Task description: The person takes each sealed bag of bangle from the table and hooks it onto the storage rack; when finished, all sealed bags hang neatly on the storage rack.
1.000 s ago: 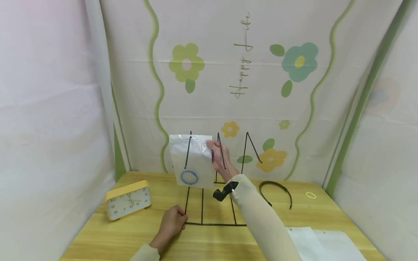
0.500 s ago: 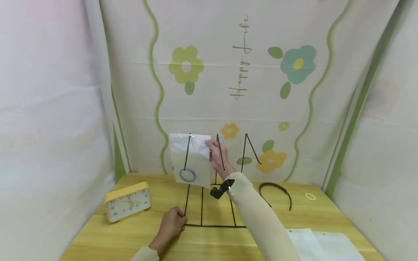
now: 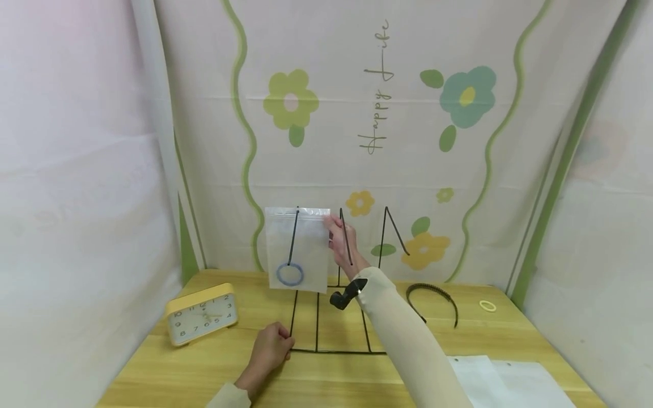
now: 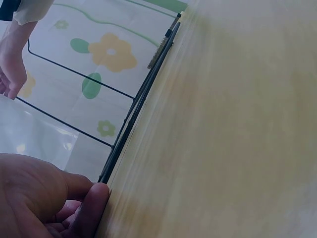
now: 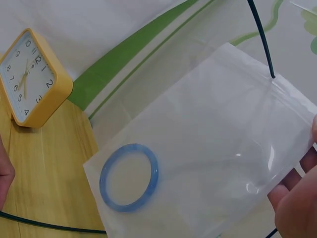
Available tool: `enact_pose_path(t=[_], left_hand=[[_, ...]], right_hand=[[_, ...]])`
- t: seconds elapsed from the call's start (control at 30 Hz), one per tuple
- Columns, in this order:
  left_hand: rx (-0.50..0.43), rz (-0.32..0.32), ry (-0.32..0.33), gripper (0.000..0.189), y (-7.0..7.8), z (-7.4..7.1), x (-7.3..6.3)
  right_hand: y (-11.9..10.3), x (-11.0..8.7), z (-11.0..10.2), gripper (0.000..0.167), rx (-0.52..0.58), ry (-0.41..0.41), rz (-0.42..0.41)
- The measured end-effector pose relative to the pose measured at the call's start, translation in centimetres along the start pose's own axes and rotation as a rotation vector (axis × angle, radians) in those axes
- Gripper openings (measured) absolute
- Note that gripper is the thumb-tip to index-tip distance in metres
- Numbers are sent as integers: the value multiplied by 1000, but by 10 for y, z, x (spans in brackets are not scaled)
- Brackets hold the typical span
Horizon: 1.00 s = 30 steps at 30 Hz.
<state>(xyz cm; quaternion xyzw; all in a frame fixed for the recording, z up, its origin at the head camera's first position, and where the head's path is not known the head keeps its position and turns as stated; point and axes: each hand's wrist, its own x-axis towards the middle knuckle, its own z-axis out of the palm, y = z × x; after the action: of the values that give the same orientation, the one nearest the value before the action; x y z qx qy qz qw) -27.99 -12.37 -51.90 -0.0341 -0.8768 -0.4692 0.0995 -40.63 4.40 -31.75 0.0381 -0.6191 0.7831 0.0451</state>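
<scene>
A translucent zip bag (image 3: 311,243) with a blue bangle (image 3: 289,274) inside hangs at the left prong of a black wire rack (image 3: 342,352). In the right wrist view the prong meets the bag just under its top edge, at what looks like a hole. My right hand (image 3: 339,238) pinches the bag's upper right edge; some of its fingers are hidden behind the bag. Down at the rack's front left corner, my left hand (image 3: 270,345) pinches the base wire between thumb and finger, as the left wrist view (image 4: 44,198) also shows.
A yellow-framed clock (image 3: 201,314) stands left of the rack. To the right lie a dark headband (image 3: 431,287) and a pale yellow ring (image 3: 487,306). White sheets or bags (image 3: 510,379) lie at the front right. The rack's other two prongs (image 3: 397,229) rise beside my right hand.
The bag has turned slightly and hangs straighter, and the bangle has slid a little left within it. My right hand shifts only slightly; my left hand keeps its place.
</scene>
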Motion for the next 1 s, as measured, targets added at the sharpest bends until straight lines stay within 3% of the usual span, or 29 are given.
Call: enact_pose_path(t=[0.2,0.37,0.5,0.67,0.8,1.0], left_hand=[[-10,-6,-16,11,0,0,-2],[-19,-8,-35,10,0,1,-4],[-22,-13,-32,10,1,2,-3],[-15,-13,-29,9,4,-1,0],[0,-28,-23,9,5,-2,0],[-14,-51,-26,9,5,-3,0]], right_hand=[[0,-4,-8,36,-3,-30,-45],[15,-5,-33,42,-42,-53,-117],[19,-13,-69,41,-202,-74,-165],[19,-38,-128,52,-482,-121,-206],[25,-63,-171,59,-615,-121,-153],[30,-102,-223,62,-686,-60,-49]])
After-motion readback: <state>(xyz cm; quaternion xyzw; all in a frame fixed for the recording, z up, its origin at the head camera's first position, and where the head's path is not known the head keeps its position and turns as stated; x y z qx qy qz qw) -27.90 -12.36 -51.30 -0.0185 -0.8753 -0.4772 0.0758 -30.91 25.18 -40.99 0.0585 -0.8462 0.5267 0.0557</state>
